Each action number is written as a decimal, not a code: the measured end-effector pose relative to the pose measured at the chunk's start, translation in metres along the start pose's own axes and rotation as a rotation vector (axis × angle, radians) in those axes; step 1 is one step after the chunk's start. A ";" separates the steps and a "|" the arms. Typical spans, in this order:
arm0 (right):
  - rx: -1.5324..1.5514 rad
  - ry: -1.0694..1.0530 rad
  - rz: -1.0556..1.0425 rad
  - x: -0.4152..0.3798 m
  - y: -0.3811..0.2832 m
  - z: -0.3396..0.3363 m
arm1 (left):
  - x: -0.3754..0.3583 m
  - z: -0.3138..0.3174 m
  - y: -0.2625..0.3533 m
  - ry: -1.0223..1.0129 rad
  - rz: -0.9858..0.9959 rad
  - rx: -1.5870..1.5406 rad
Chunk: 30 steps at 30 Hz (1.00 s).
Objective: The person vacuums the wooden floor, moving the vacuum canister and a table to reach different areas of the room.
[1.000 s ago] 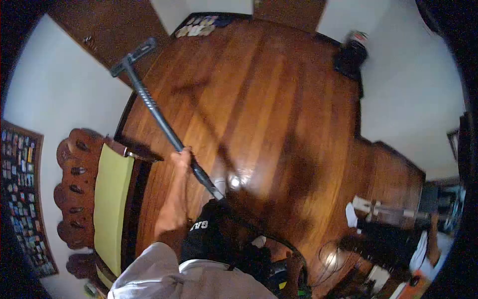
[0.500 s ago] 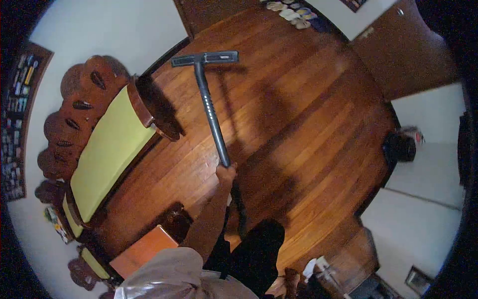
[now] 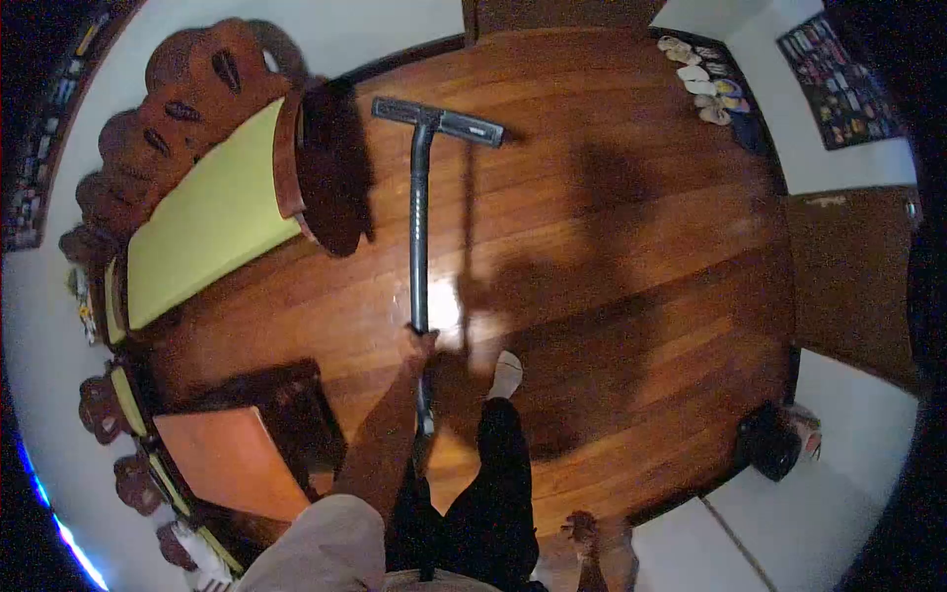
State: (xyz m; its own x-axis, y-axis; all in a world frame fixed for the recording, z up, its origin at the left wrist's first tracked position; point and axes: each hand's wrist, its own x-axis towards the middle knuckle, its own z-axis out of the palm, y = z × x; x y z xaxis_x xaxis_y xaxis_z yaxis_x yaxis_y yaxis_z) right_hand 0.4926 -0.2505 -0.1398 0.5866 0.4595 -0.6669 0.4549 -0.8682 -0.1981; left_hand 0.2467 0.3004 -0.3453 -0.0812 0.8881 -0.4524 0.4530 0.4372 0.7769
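My left hand (image 3: 420, 343) is wrapped round the dark tube of a vacuum cleaner wand (image 3: 419, 237). The wand points away from me, and its wide flat floor head (image 3: 439, 120) is at the far end. A shadow of the wand lies on the floor to its right, apart from it. Below my grip, the lower end of the tube runs down beside my leg. Low in the view on the right, my right hand (image 3: 582, 530) hangs with nothing visible in it, its fingers loosely apart. My foot in a white sock (image 3: 507, 375) is on the floor.
A carved wooden bench with a yellow-green cushion (image 3: 212, 217) stands at left. Nearer is an orange-topped table (image 3: 232, 459). Several shoes (image 3: 705, 84) line the far right wall. A dark object (image 3: 771, 444) sits by the right wall, below a brown door (image 3: 853, 271).
My view has turned to the right. The wand now stands more upright in view, its head tilted the other way. My foot and right hand have come into clearer view.
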 end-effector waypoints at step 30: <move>0.258 -0.214 -0.458 0.518 -0.558 0.120 | 0.036 0.121 0.025 -0.056 -0.294 0.424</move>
State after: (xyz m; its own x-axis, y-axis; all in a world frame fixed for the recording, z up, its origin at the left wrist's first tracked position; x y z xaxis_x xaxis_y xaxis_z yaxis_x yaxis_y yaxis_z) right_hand 0.4618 0.4498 -0.4609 0.2069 0.7751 -0.5970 0.4366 -0.6192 -0.6526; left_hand 0.3623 0.3262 -0.3948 -0.2165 0.7223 -0.6568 0.7389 0.5609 0.3734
